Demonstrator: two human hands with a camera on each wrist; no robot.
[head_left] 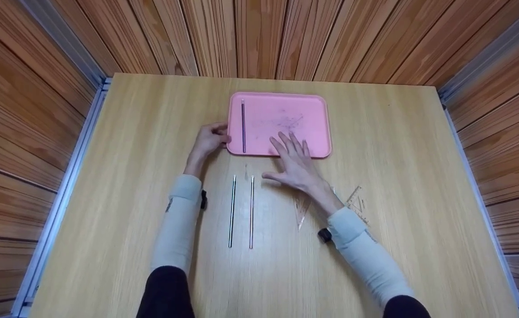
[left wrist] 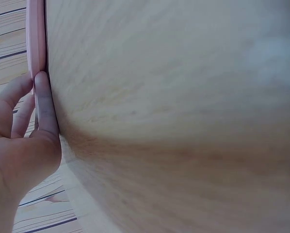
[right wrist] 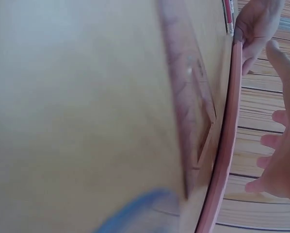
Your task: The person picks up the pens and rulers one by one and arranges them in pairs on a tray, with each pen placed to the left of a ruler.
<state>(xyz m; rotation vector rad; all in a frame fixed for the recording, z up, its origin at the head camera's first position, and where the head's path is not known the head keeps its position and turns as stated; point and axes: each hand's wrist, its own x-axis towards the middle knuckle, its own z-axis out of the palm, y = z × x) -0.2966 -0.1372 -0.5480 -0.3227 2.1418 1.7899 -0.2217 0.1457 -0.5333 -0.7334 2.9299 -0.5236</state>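
Note:
A pink tray (head_left: 281,104) lies toward the back of the table, with one dark pencil (head_left: 243,128) along its left side. My left hand (head_left: 207,140) grips the tray's left rim near the front corner, thumb and fingers on either side of it in the left wrist view. Over the tray's front edge, my right hand (head_left: 295,167) has its fingers spread, holding nothing. In front of the tray, a greenish pencil (head_left: 232,212) and a reddish pencil (head_left: 252,212) lie side by side. A clear set square (head_left: 302,212) is partly hidden under my right forearm.
Another clear set square (head_left: 357,203) lies right of my right forearm. A blurred blue curved edge (right wrist: 140,208) shows in the right wrist view; what it belongs to is unclear. Wooden plank walls (head_left: 259,39) enclose the table's back and sides.

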